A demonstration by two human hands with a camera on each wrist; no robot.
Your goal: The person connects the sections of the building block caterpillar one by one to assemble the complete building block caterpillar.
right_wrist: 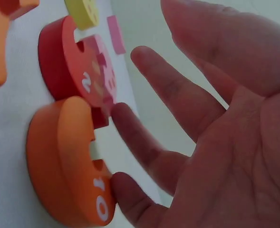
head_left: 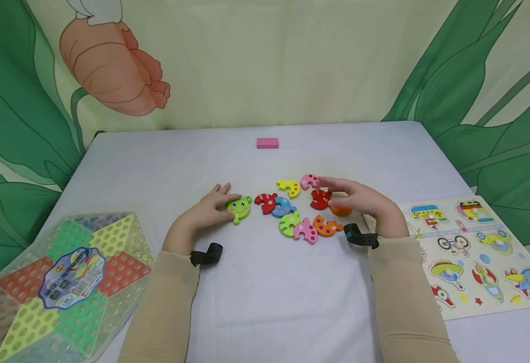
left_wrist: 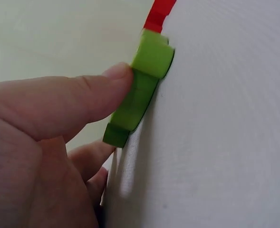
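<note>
Head view: L hand (head_left: pixel 208 212) pinches the flat light-green frog-face piece (head_left: pixel 239 209) btwn thumb & fingers, just above or on the white cloth-covered worktop (head_left: pixel 265 307), can't tell which. Just R of it: red striped curved piece (head_left: pixel 266 203) & blue curved piece (head_left: pixel 284 207). R hand (head_left: pixel 365 197) is spread wide, holding nothing, near the red curved piece w/ white "2" (head_left: pixel 320 199) & orange curved piece w/ white "10" (head_left: pixel 340 210); fingertip contact unclear. Pink rectangular block (head_left: pixel 267 143) at rear; clear hexagonal plastic case w/ coloured triangles (head_left: pixel 125 272) far L.
</note>
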